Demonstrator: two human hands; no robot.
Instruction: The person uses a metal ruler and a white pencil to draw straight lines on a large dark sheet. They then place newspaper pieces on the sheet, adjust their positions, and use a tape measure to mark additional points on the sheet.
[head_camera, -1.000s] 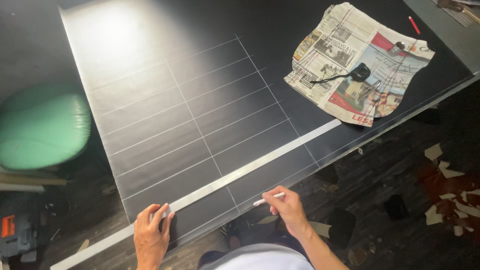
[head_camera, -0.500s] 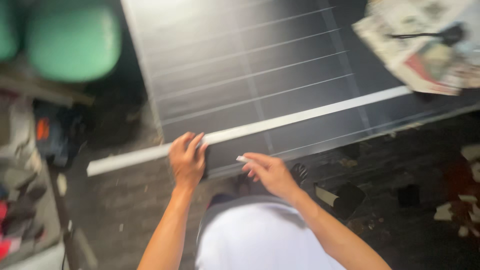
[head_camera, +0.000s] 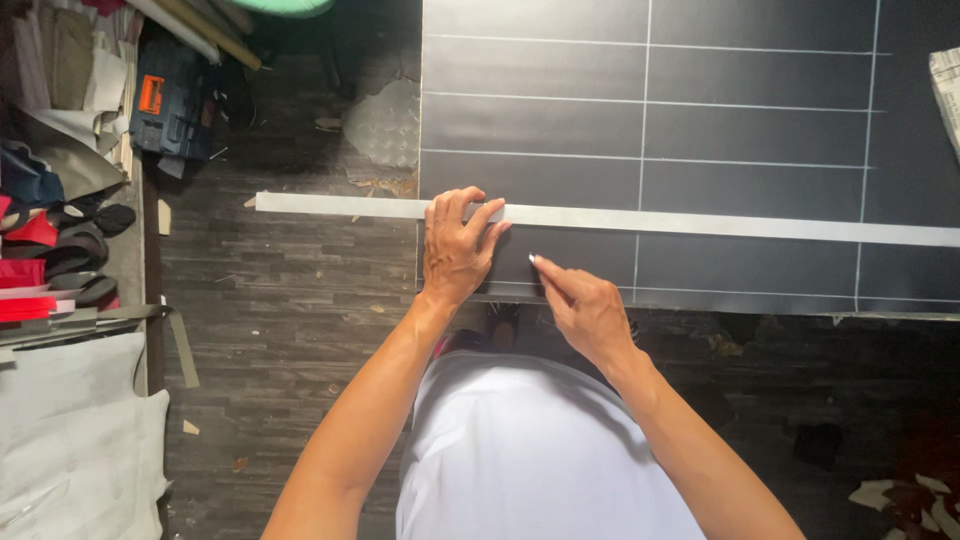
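Note:
A large black sheet marked with white grid lines lies on the worktop. A long metal straightedge runs across its near part and sticks out past the left edge. My left hand presses down on the straightedge near the sheet's left edge, fingers spread flat. My right hand pinches a small white marking pencil, whose tip touches the sheet just below the straightedge.
A dark wood-pattern floor lies to the left and below. Fabric, shoes and scraps pile up at the far left. A blue tool case sits upper left. A newspaper edge shows at the right.
The view has swung left and closer to the sheet's left edge. My left hand still holds the straightedge; my right hand with the pencil has moved up to the sheet beside it.

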